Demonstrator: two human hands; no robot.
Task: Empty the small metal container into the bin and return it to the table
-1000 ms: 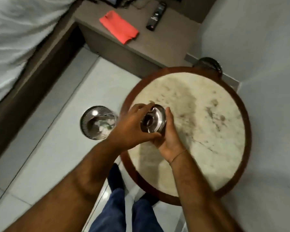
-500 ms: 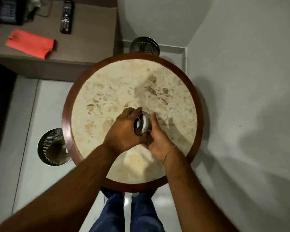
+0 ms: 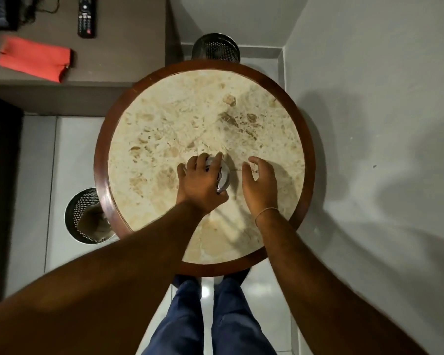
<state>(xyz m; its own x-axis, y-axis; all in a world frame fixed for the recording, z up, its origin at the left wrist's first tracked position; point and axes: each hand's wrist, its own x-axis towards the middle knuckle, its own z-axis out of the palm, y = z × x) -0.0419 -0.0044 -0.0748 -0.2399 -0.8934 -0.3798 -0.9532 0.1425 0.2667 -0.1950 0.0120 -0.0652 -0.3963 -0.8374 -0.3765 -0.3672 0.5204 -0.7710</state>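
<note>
The small shiny metal container (image 3: pixel 224 175) sits low over the middle of the round marble table (image 3: pixel 164 119), mostly covered by my left hand (image 3: pixel 201 181), whose fingers curl over its top. I cannot tell if its base touches the marble. My right hand (image 3: pixel 260 184) hovers just to its right, fingers spread, holding nothing and apart from the container. The perforated metal bin (image 3: pixel 83 216) stands on the floor to the left, partly tucked under the table's wooden rim.
A second perforated metal bin (image 3: pixel 215 49) stands behind the table in the corner. A grey wall closes the right side. A brown desk at upper left carries a red cloth (image 3: pixel 34 61) and a remote control (image 3: pixel 87 15). My legs are under the table's near edge.
The view swung from the floor bin to directly above the table. Both hands held the container tilted; now my right hand has let go and moved right, while my left hand lowers it level.
</note>
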